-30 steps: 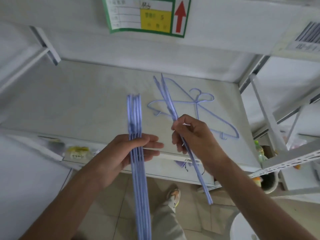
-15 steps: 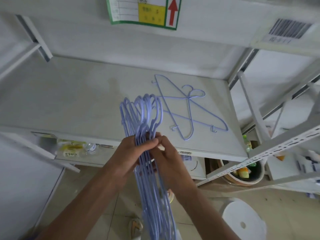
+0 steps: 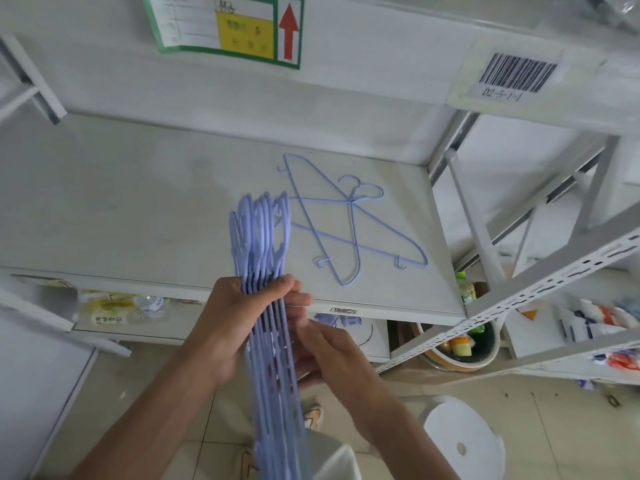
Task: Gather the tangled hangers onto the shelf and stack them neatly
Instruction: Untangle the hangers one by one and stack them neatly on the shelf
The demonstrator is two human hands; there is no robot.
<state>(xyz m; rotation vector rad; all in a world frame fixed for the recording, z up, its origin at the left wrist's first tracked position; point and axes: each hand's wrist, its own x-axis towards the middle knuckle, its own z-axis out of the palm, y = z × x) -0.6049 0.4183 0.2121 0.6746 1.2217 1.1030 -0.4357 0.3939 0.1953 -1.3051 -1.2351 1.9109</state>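
A bundle of several lilac wire hangers (image 3: 265, 237) stands upright in front of the shelf edge, hooks at the top. My left hand (image 3: 235, 317) is wrapped around the bundle's middle. My right hand (image 3: 325, 344) presses against the bundle from the right, just below the left hand, fingers on the wires. Two more lilac hangers (image 3: 349, 223) lie crossed flat on the white shelf (image 3: 121, 209), to the right of the bundle's hooks.
A shelf post (image 3: 464, 216) and a perforated rail (image 3: 554, 275) stand at the right. Below the shelf are bottles (image 3: 114, 310), a bowl with items (image 3: 460, 348) and a white stool (image 3: 464, 441). A green label (image 3: 225, 26) hangs above.
One second ago my right hand held separate hangers apart from the bundle; they have been merged into one bundle. Now both hands hold it, the right hand slightly lower.
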